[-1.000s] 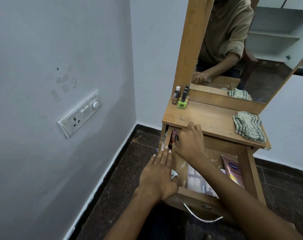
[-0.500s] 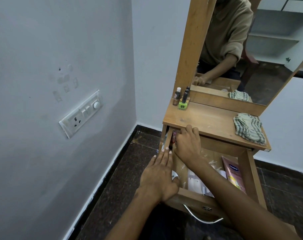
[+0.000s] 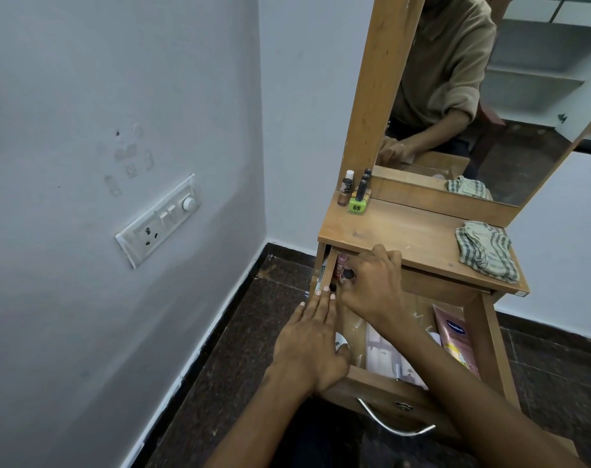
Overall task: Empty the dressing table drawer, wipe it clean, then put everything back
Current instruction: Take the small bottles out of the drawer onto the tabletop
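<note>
The wooden drawer [image 3: 385, 388] of the dressing table [image 3: 405, 234] stands pulled out. My left hand [image 3: 312, 346] lies flat with straight fingers along the drawer's left wall. My right hand [image 3: 371, 282] reaches into the drawer's far left corner, its fingers curled around a small dark-capped bottle [image 3: 347, 273] beside a pink bottle [image 3: 340, 265]. A pink tube [image 3: 456, 339] lies at the drawer's right side, and a clear packet [image 3: 385, 359] in its middle. A checked cloth [image 3: 488, 251] rests on the tabletop's right end.
Several small nail polish bottles [image 3: 354, 194] stand at the tabletop's back left, against the mirror frame [image 3: 371, 96]. A grey wall with a switchboard [image 3: 158, 221] runs close on the left. Dark tiled floor [image 3: 240, 349] lies below. A metal handle [image 3: 393, 423] curves on the drawer front.
My right hand has shifted slightly inside the drawer's far corner and closed on the small bottle. My left hand stays flat on the drawer's left wall.
</note>
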